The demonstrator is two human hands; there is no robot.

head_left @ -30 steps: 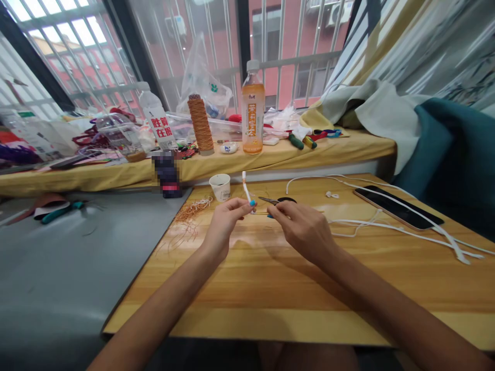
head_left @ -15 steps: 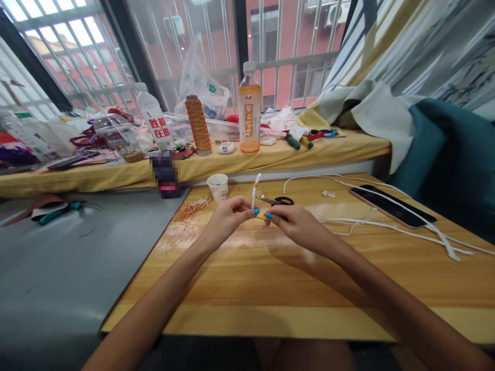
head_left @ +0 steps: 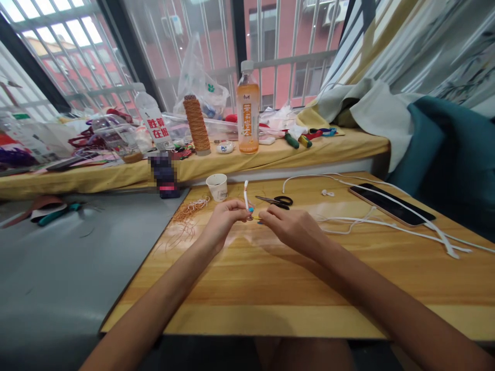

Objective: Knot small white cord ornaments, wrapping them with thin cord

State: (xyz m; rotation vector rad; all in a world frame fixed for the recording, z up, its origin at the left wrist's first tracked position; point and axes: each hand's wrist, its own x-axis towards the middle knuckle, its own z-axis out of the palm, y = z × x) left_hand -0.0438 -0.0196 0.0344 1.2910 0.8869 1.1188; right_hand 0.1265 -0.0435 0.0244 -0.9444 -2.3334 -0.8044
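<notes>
Left hand (head_left: pixel 225 219) pinches white strip (head_left: pixel 246 194) by lower end, strip standing nearly upright just above wooden surface (head_left: pixel 270 288). Right hand (head_left: pixel 288 226) close beside strip, fingertips pressed together on thin yellow strand (head_left: pixel 257 218) at strip's base. Scissors (head_left: pixel 276 201) just behind strip on surface; paper cup (head_left: pixel 217 186) left of strip; phone (head_left: pixel 390 204) well right of strip.
</notes>
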